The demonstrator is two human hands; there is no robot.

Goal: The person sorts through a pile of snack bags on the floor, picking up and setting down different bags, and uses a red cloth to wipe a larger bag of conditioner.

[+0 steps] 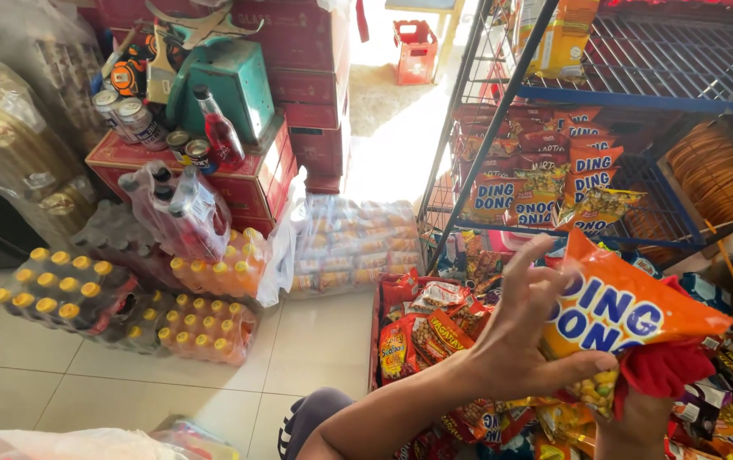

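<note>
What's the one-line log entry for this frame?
left hand: on orange snack bag | right hand: grips bag from below | wire rack behind
</note>
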